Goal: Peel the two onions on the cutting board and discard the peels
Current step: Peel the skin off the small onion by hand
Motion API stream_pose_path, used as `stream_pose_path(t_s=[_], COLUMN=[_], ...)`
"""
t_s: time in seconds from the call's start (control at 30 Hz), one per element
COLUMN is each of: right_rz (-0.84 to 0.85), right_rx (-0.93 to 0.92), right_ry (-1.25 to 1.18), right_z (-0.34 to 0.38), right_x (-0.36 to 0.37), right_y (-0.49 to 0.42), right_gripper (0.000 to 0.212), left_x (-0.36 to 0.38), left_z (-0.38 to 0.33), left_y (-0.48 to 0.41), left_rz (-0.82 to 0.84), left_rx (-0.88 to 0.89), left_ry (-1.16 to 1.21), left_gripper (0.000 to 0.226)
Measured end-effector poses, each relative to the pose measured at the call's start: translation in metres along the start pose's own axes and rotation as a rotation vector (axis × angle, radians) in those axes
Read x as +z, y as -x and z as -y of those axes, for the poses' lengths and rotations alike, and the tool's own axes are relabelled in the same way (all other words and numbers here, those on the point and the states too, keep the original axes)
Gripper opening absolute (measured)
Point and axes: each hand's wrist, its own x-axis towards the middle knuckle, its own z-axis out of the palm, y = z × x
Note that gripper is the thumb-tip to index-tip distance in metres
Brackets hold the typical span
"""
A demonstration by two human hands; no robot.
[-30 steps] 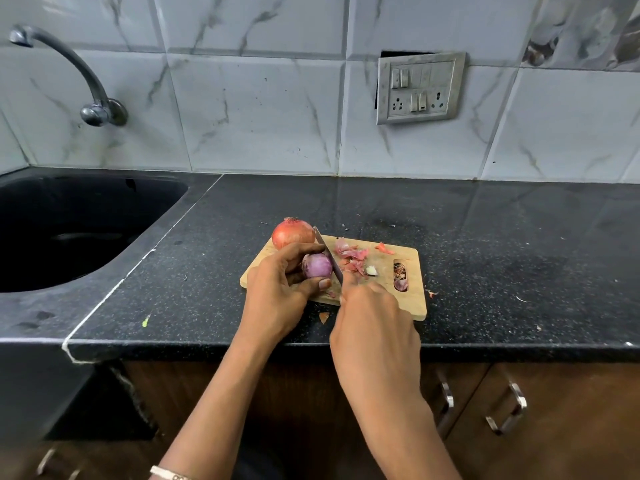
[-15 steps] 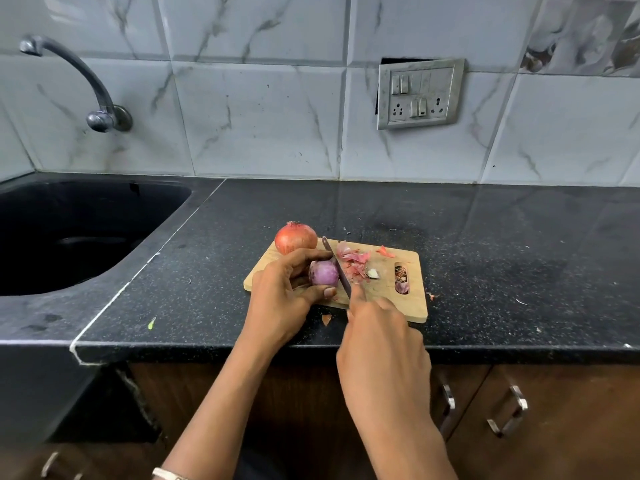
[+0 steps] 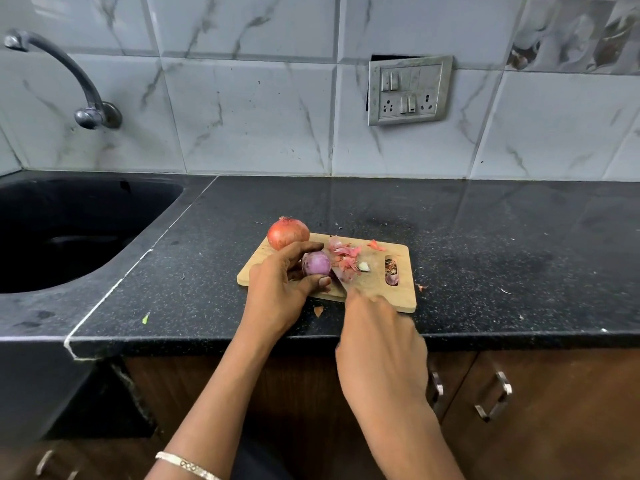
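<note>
Peeled onion [image 3: 316,263]: glossy purple, skin off, small and oval. It sits on the left half of the board, just in front of the whole onion.
Peeled onion, axis: long axis roughly upright in the view. Root end cannot be told from top end.
Whole onion [image 3: 288,233]: dry orange-brown skin intact, rounder and larger. It sits at the board's far left corner, wispy tip pointing up.
Left hand [image 3: 277,292]: curled round the peeled onion, fingers over its far side, thumb pressed to its near side.
Right hand [image 3: 381,341]: closed on the knife, index finger stretched toward the blade. The handle is hidden under the hand.
Knife [image 3: 337,279]: blade blurred, just right of the peeled onion, running from the hand away and left. Contact with the board is unclear.
Peels [image 3: 344,256]: pink-red pile mid-board, just right of the blade. More lie in the slot [image 3: 391,271].
Board [image 3: 405,299]: wooden, long axis left to right, on the black counter [image 3: 485,254] near its front edge.
Scrap [image 3: 318,310]: one peel bit on the counter, just in front of the board.
</note>
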Motion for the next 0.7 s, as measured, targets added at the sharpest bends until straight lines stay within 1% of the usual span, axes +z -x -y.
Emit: stream_pose_path(t_s=[0.1,0.27,0.37,0.47,0.6,0.7], right_rz=[0.017,0.03,0.042,-0.018,-0.081,-0.163], right_rx=[0.009,0.039,0.055,0.093,0.097,0.104], right_ry=[-0.016,-0.027,-0.028,-0.043,-0.136,-0.165], right_z=[-0.009,-0.01,-0.013,-0.021,-0.031,-0.041], right_x=[0.0,-0.002,-0.006,-0.009,-0.016,-0.021], right_y=[0.013,0.002,-0.003,-0.012,-0.023,-0.041], right_gripper=[0.047,0.031,0.026,0.022,0.029,0.027], left_x=[-0.001,-0.003,-0.005,-0.006,-0.006,-0.006], left_z=[0.0,0.001,0.003,0.004,0.01,0.011], left_y=[0.0,0.001,0.001,0.001,0.0,-0.001], left_rz=[0.017,0.035,0.03,0.028,0.03,0.024], left_rx=[-0.007,-0.038,-0.036,-0.032,-0.063,-0.061], left_ry=[0.015,0.068,0.084,0.101,0.154,0.129], left_gripper=[0.051,0.051,0.051,0.052,0.059,0.056])
